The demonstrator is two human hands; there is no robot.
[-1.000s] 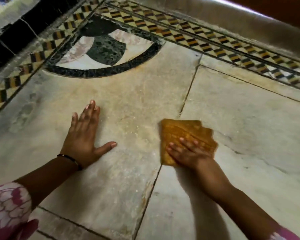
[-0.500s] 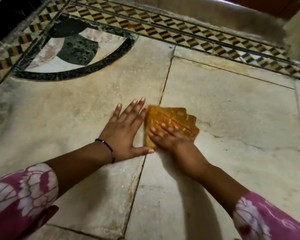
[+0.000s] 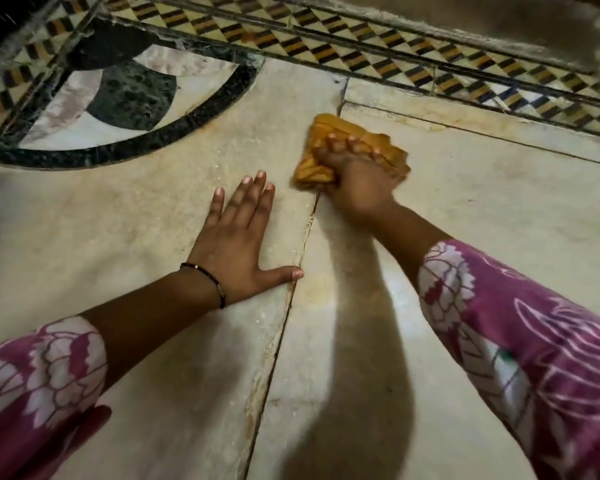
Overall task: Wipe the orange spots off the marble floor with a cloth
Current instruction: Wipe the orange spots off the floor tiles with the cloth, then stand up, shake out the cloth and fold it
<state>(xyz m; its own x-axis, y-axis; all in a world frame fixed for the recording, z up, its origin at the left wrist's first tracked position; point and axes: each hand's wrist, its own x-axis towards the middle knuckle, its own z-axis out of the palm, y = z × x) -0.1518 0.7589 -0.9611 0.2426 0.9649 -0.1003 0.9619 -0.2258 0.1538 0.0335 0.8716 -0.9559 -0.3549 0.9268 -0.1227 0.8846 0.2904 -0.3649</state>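
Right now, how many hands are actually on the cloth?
1. The right hand presses on the orange cloth over the slab joint. The left hand lies flat on the bare marble floor beside it, apart from the cloth.

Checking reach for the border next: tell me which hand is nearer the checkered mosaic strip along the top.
Right. The right hand presses the orange cloth just below the mosaic strip. The left hand lies flat on the marble lower down, farther from it.
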